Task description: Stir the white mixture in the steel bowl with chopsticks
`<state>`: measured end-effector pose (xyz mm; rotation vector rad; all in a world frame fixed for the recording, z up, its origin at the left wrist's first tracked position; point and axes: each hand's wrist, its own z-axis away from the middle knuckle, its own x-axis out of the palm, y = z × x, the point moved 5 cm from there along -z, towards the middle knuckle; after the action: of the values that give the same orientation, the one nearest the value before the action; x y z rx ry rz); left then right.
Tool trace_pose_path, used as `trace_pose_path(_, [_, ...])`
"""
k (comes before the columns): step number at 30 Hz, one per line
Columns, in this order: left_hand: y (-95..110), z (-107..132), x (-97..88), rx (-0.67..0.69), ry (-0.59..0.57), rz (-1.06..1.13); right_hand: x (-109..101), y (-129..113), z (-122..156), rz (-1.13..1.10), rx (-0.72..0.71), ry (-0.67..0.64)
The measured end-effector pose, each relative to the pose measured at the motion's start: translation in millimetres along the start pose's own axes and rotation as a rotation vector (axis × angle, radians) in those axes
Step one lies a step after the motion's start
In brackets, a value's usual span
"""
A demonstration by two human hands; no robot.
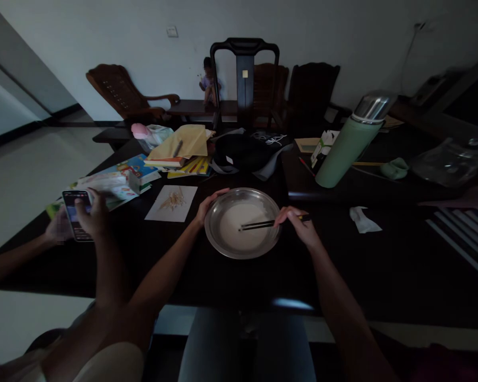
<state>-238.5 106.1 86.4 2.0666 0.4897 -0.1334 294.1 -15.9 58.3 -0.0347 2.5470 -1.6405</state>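
A round metal basin (211, 233) stands on the dark table, with a smooth pale layer inside; whether that is liquid or the basin's floor I cannot tell. My left hand (207, 206) grips its left rim, thumb and fingers at the edge. Over the right rim, my right hand (297, 222) is closed on a pair of dark chopsticks (258, 225). Their tips point left into the basin, slightly apart, near a tiny dark speck (239, 229). Left of the basin lies a white sheet of paper (155, 212) bearing a small heap of thin pale sticks (175, 199).
At the left, another person's hands (93, 215) hold a phone (78, 215). Behind are books and envelopes (187, 146) and a black bag (247, 154). A green thermos (344, 151) and crumpled tissue (364, 220) are to the right. A person (210, 85) sits by the wall.
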Motion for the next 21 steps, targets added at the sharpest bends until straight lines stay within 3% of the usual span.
trace_pose_path(2, [-1.1,-1.0,0.8,-0.027,-0.017,0.026,4.8,0.5,-1.2,0.047,0.0,-0.052])
trace_pose_path(4, [11.4,-1.3,8.8,-0.05,-0.078,0.085,0.3,0.5,-1.8,0.055,-0.019,0.013])
trace_pose_path(7, [40.2,3.9,31.6,-0.188,-0.28,0.337,-11.2,0.6,0.3,-0.024,-0.04,0.152])
trace_pose_path(9, [56.2,13.2,47.1,-0.322,-0.434,0.504,-10.6,1.2,1.3,-0.08,-0.034,0.139])
trace_pose_path(11, [63.6,23.2,56.5,-0.419,-0.513,0.587,-3.4,2.0,0.8,-0.08,-0.016,0.061])
trace_pose_path(14, [58.0,30.3,58.9,-0.492,-0.518,0.618,3.1,3.2,-1.0,-0.004,0.004,0.005])
trace_pose_path(16, [47.4,27.8,53.5,-0.548,-0.485,0.613,-2.2,3.0,-1.3,0.015,0.001,0.074])
trace_pose_path(19, [30.6,16.0,34.3,-0.614,-0.341,0.572,-13.8,1.3,0.8,-0.057,-0.015,0.197])
trace_pose_path(21, [24.0,9.3,22.3,-0.613,-0.27,0.539,-12.9,1.0,1.5,-0.1,-0.001,0.17])
